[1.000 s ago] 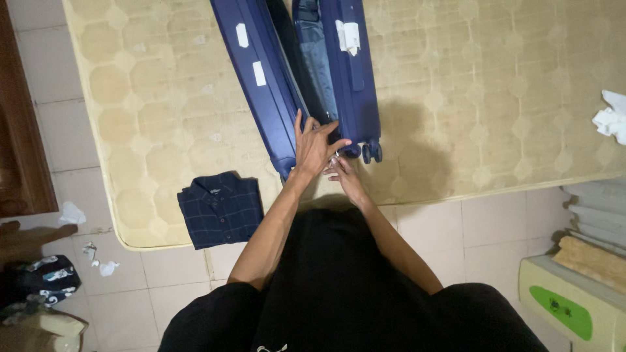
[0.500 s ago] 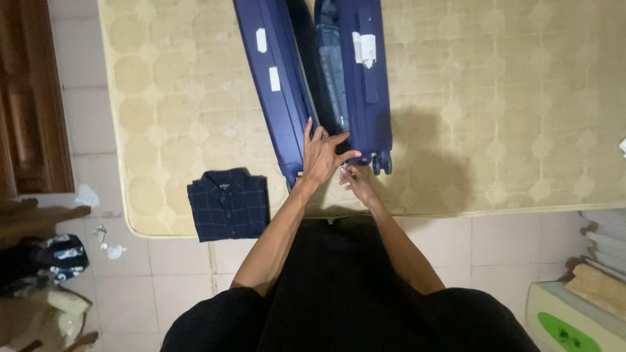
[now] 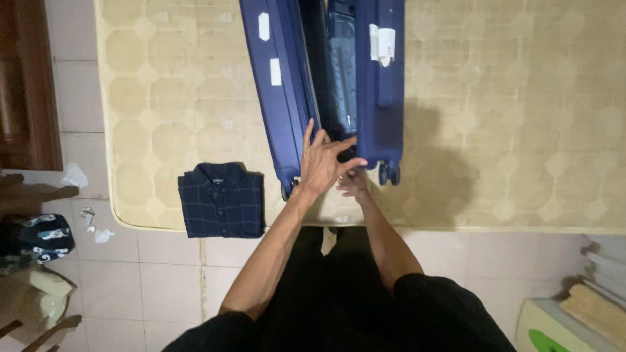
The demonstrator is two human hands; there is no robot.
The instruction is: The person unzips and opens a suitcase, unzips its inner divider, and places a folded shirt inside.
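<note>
Head view: blue hard-shell suitcase [image 3: 287, 85] lies on a beige quilted mattress [image 3: 508, 117], upper centre of frame, its two halves parted a little with dark lining showing in the gap, wheels [image 3: 388, 173] toward the near mattress edge. Left hand [image 3: 324, 163] sits at the suitcase's near corner, fingers spread and splayed over the gap, thumb out to the right, not closed on anything. Right hand [image 3: 354, 184] is tucked just under the left, by the wheels; fingers bunched, may be pinching something small but cannot tell what. Judgement: working the near corner goes best with the left hand steadying the shell while the right does the fine work, wrists low. Folded dark plaid shirt [image 3: 222, 199] lies lower left of the suitcase, close to the mattress's near edge, apart from both hands. Suitcase end is near that edge, so little slack toward the person; wide bare mattress to the right gives room to swing a half open. Tiled floor [image 3: 169, 267] lower frame, paper scraps [image 3: 94, 228] and clutter at far left
</note>
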